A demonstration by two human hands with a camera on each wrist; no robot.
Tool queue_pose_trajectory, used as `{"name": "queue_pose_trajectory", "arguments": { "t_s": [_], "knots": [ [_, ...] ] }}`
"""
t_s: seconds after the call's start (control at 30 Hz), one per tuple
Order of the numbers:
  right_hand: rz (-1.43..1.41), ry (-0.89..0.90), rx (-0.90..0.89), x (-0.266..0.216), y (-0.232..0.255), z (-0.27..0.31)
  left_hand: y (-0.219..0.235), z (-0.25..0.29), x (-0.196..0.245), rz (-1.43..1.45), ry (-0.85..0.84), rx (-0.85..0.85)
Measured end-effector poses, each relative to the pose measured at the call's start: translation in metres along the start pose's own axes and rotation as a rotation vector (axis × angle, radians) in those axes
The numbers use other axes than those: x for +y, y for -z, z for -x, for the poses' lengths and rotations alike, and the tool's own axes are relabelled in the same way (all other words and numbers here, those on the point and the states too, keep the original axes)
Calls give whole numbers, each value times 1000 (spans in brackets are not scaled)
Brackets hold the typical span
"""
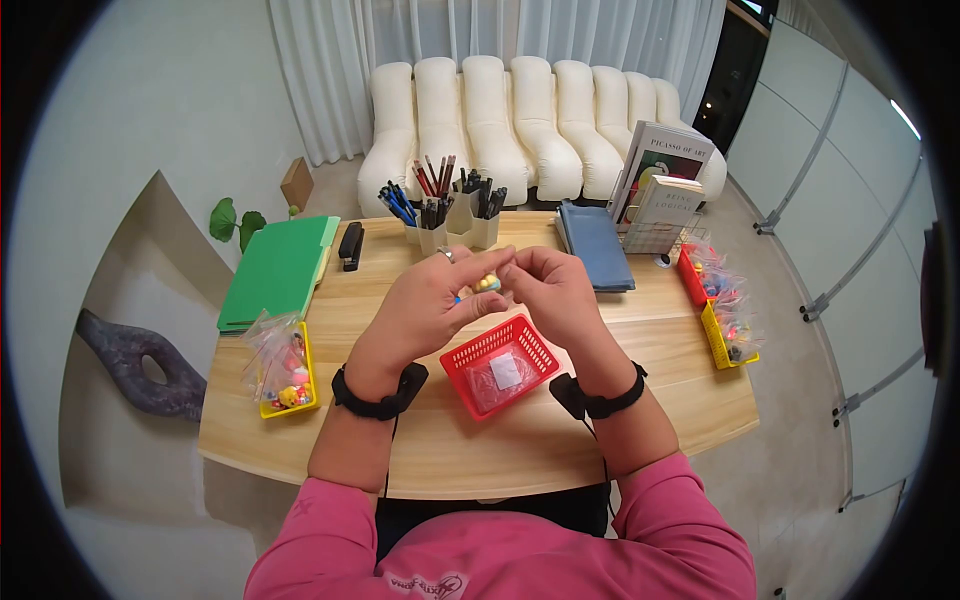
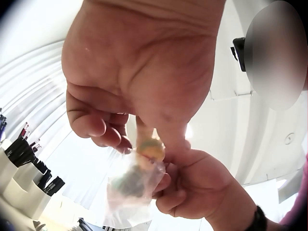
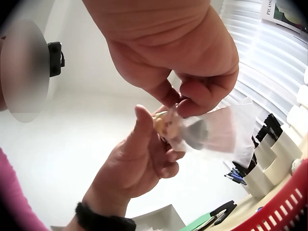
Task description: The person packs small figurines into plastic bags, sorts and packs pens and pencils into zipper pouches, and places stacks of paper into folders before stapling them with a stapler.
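Note:
Above the table, in the head view, my left hand point(image 1: 420, 300) holds a small yellow and pale-green toy figure point(image 1: 487, 284) between thumb and fingers. My right hand point(image 1: 555, 292) meets it from the right, thumb and forefinger pinching a clear plastic bag point(image 3: 224, 127). In the right wrist view the bag spreads out beyond the toy, with a grey-green shape inside. The left wrist view shows the bag point(image 2: 127, 197) hanging below the fingers. Under the hands stands a red basket point(image 1: 460, 385) holding clear packaging with a white label point(image 1: 506, 371).
A yellow basket point(image 1: 313, 385) of bagged toys stands at left, near a green folder point(image 1: 280, 270) and a black stapler point(image 1: 351, 246). Pen holders point(image 1: 432, 240) stand at the back. Blue folders point(image 1: 597, 245), books point(image 1: 665, 210), and red and yellow baskets point(image 1: 716, 342) are at right.

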State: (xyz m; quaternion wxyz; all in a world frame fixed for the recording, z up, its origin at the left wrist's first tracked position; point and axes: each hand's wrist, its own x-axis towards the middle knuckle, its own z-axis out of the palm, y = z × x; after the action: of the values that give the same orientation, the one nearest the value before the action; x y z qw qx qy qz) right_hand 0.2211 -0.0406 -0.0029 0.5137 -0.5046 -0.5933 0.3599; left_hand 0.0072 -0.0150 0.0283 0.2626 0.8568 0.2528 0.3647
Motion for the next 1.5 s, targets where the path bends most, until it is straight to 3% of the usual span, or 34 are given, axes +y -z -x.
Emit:
{"name": "queue_pose_trajectory", "arguments": {
  "t_s": [0.07,0.2,0.27,0.3,0.37,0.5,0.57,0.77,0.8,0.87,1.0,1.03,1.2,1.37,1.5],
  "knots": [
    [-248,-56,-46,-1,2,-2,0,1,8,-77,64,55],
    [-268,-141,-20,-13,7,-1,-3,1,-2,1,51,124],
    [-404,-207,-56,-12,12,-2,-1,3,-12,142,203,39],
    [-404,-207,-56,-12,13,-2,-1,3,-14,142,203,39],
    [-452,-223,-42,-14,14,-2,-1,3,-16,364,386,97],
    [-472,-279,-54,-11,16,-4,4,3,-6,311,413,104],
    [-49,-76,56,-8,11,-4,5,3,-6,257,401,110],
    [202,-18,71,-11,9,0,7,5,-11,213,320,81],
    [200,-25,61,-5,8,-2,5,5,-11,215,332,83],
    [-66,96,128,14,5,-10,1,1,-9,154,258,199],
    [-73,213,-96,-2,13,-5,-1,-3,-14,26,-6,318],
    [-133,148,-167,-7,15,-4,-1,-3,-12,55,-49,348],
    [-246,129,-118,-13,18,-2,5,9,21,193,67,308],
    [-424,209,-191,-28,12,16,24,37,34,29,103,61],
    [-442,231,-116,-48,21,32,70,81,36,-37,277,237]
  ]
}}
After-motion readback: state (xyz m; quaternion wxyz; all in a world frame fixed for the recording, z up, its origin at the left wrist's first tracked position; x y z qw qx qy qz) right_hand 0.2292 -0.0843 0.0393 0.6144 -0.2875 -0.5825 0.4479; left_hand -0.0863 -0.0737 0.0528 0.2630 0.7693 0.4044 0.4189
